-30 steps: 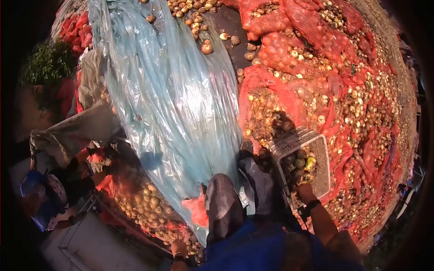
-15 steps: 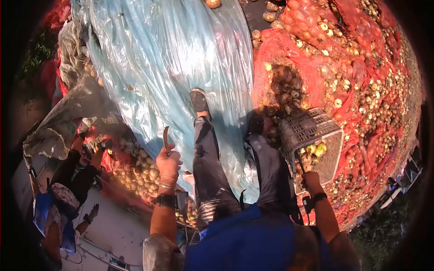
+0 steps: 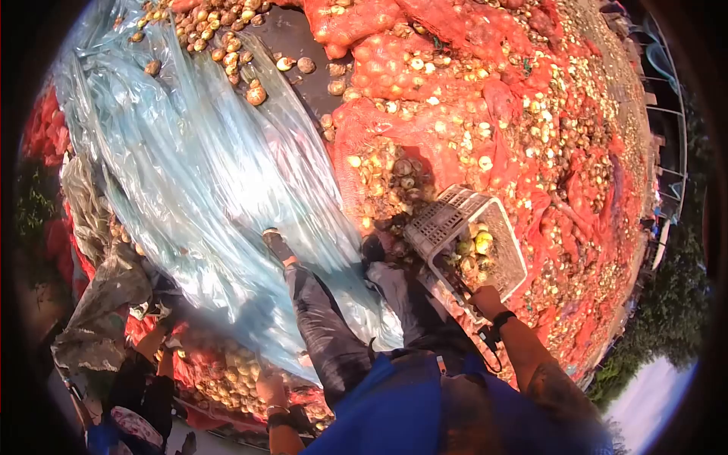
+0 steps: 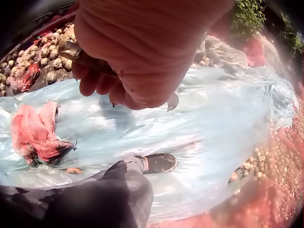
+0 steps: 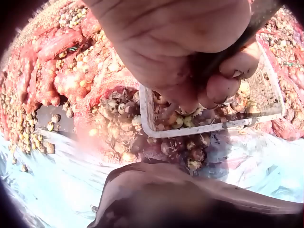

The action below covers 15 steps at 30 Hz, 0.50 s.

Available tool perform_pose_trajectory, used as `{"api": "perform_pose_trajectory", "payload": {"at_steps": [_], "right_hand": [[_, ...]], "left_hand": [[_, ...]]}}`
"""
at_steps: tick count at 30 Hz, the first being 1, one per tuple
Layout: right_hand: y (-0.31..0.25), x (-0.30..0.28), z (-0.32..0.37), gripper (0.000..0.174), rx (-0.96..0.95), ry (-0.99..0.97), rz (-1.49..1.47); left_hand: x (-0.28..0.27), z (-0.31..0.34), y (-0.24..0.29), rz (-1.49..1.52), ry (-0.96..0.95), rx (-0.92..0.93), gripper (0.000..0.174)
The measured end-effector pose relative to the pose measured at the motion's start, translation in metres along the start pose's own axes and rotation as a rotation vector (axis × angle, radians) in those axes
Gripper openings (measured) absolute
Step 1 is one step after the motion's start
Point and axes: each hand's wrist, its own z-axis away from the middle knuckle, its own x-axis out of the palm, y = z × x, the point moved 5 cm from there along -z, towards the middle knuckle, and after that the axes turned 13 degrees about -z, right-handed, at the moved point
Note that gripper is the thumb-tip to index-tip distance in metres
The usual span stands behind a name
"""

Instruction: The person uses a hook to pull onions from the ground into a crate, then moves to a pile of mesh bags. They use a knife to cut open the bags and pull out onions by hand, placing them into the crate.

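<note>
My left hand (image 3: 271, 388) is low at the left, beside my leg. In the left wrist view its fingers curl round a curved knife, whose blade tip (image 4: 172, 102) pokes out past the fist. My right hand (image 3: 485, 301) is at the near rim of a pale plastic crate (image 3: 514, 246), which lies tilted on onion sacks. It grips a dark rod-like handle (image 5: 261, 19); what the handle belongs to I cannot tell. Several onions (image 3: 476, 246), some greenish yellow, are inside the crate.
Blue-tinted plastic sheeting (image 3: 227, 174) lies under my feet. Red mesh sacks (image 3: 379, 64) and loose onions spread to the right. A red mesh scrap (image 4: 38, 130) lies on the sheeting. Another person (image 3: 140, 402) works at the lower left beside more onions.
My left hand, raised with the knife half a second ago, is now lower beside my leg. The right hand stays at the crate. The head view has swung, shifting everything leftward.
</note>
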Motion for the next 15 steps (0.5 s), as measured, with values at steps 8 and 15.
{"api": "perform_pose_trajectory", "payload": {"at_steps": [8, 15], "right_hand": [[0.088, -0.045, 0.059, 0.019, 0.137, 0.168, -0.626], [0.117, -0.045, 0.089, 0.015, 0.2, 0.299, -0.983]], "left_hand": [[-0.078, 0.029, 0.139, -0.076, 0.081, 0.11, 0.026], [-0.094, 0.022, 0.199, 0.007, 0.046, 0.317, 0.032]]}}
